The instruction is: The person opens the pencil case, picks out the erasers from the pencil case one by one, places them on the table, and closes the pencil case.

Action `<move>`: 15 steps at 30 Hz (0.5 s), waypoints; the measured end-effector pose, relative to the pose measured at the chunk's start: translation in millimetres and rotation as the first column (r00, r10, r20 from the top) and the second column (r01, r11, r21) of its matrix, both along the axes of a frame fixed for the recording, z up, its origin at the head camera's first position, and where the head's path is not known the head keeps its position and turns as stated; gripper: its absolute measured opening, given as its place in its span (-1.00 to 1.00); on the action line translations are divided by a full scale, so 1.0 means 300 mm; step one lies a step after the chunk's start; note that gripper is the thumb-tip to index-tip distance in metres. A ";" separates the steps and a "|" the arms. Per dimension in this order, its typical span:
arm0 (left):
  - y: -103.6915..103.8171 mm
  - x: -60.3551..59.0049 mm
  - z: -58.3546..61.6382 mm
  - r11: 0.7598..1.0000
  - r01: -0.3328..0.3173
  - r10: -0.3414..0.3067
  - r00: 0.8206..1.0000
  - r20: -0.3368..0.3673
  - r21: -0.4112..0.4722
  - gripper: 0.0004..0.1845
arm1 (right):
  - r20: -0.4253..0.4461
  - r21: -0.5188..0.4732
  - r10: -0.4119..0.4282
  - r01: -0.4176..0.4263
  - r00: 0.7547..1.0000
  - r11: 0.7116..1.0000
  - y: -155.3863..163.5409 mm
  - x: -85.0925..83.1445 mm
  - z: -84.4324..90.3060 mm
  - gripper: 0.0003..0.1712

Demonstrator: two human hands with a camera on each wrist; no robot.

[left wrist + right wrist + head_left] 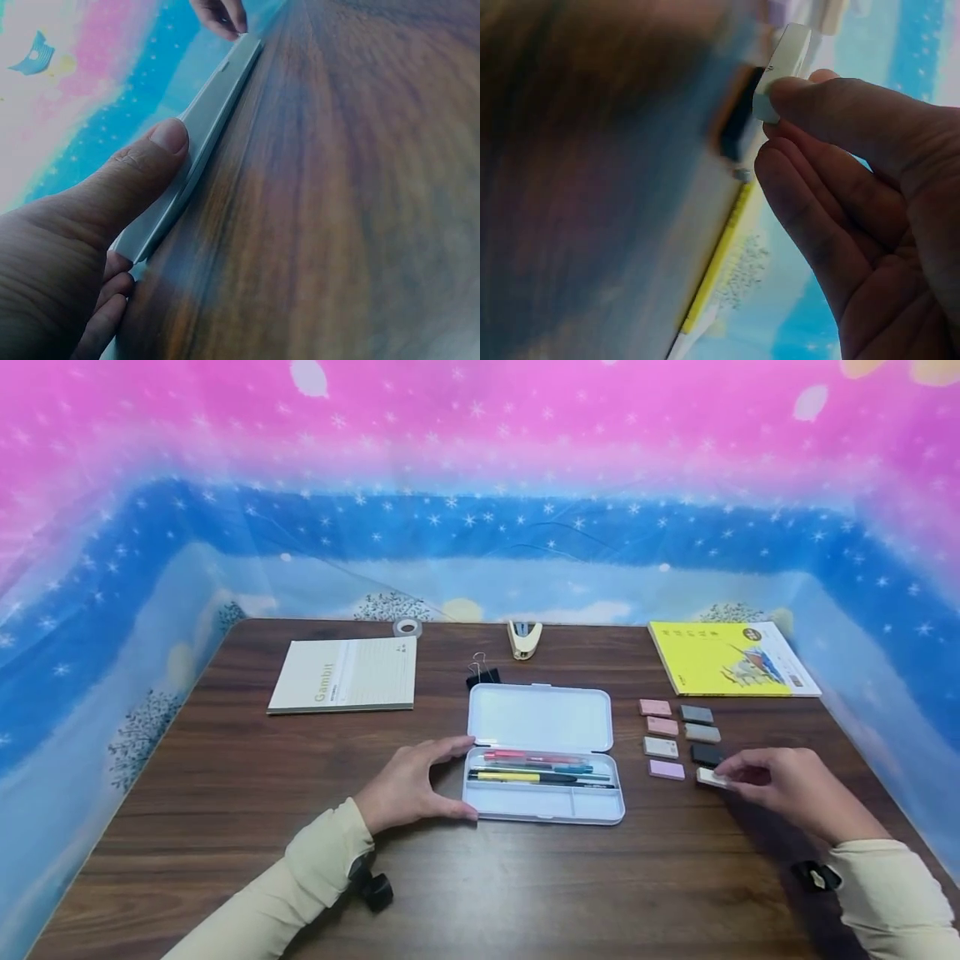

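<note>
An open white pencil case (495, 810) lies on the table with several pens (525, 778) in its tray and its lid (540, 717) tipped back. My left hand (408, 783) holds the case at its left end, thumb (169, 139) along the front edge and fingers towards the hinge side. On the right, my right hand (798, 789) pinches a white eraser (789, 64) between thumb and fingertips. The eraser is at the near end of two columns of small erasers, close to a black eraser (705, 753) and a purple one (666, 769).
Pink erasers (655, 707) and grey ones (697, 714) lie farther back. Behind them is a yellow book (720, 660). A notebook (352, 677) and a tape roll (407, 627) are at back left. A binder clip (483, 677) and stapler (524, 640) sit behind the case.
</note>
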State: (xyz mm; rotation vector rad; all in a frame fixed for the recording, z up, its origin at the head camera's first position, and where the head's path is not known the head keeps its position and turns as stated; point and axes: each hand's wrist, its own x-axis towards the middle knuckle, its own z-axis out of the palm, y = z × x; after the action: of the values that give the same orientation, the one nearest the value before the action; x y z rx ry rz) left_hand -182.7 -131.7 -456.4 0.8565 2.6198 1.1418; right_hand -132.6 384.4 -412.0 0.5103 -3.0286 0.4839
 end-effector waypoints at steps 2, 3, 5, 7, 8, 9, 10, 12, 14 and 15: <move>-0.004 0.000 0.001 1.000 -0.003 0.003 1.000 -0.005 0.000 0.07 | 0.040 -0.007 0.000 0.000 0.999 1.000 0.007 -0.005 -0.014 -0.73; -0.006 -0.001 0.000 1.000 -0.001 0.001 1.000 -0.008 0.001 0.07 | 0.058 -0.005 -0.002 0.002 0.998 1.000 0.006 -0.008 -0.019 -0.73; -0.008 -0.002 0.000 1.000 0.004 -0.004 1.000 -0.010 0.005 0.06 | 0.087 0.007 -0.015 0.014 0.996 1.000 0.001 -0.012 -0.028 -0.74; -0.008 -0.002 -0.002 1.000 0.004 -0.004 1.000 -0.003 0.004 0.06 | 0.111 0.017 -0.033 0.031 0.993 0.999 -0.007 -0.013 -0.031 -0.75; -0.009 -0.002 -0.002 1.000 0.005 -0.005 1.000 -0.001 0.003 0.06 | 0.114 0.023 -0.036 0.034 0.993 0.999 -0.010 -0.013 -0.032 -0.75; -0.008 -0.002 -0.002 1.000 0.004 -0.004 1.000 0.002 0.002 0.06 | 0.119 0.024 -0.040 0.038 0.992 0.999 -0.012 -0.013 -0.032 -0.75; -0.009 -0.002 -0.002 1.000 0.004 -0.004 1.000 0.006 0.000 0.06 | 0.121 0.024 -0.043 0.040 0.992 0.999 -0.013 -0.012 -0.032 -0.75; -0.008 -0.002 -0.003 1.000 0.002 -0.002 1.000 0.012 -0.003 0.06 | 0.126 0.022 -0.043 0.041 0.991 0.999 -0.016 -0.012 -0.032 -0.75; -0.007 -0.002 -0.004 1.000 0.001 -0.001 1.000 0.013 -0.003 0.06 | 0.122 0.025 -0.043 0.040 0.992 0.999 -0.018 -0.011 -0.031 -0.74; -0.006 -0.003 -0.005 1.000 0.002 -0.002 1.000 0.011 -0.002 0.06 | 0.122 0.025 -0.043 0.040 0.992 0.999 -0.019 -0.011 -0.030 -0.74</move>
State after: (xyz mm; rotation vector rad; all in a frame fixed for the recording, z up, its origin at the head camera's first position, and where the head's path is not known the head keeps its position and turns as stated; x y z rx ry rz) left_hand -183.6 -133.6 -457.7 0.8490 2.6105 1.1394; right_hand -136.0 378.6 -420.9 0.4329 -3.1576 0.4965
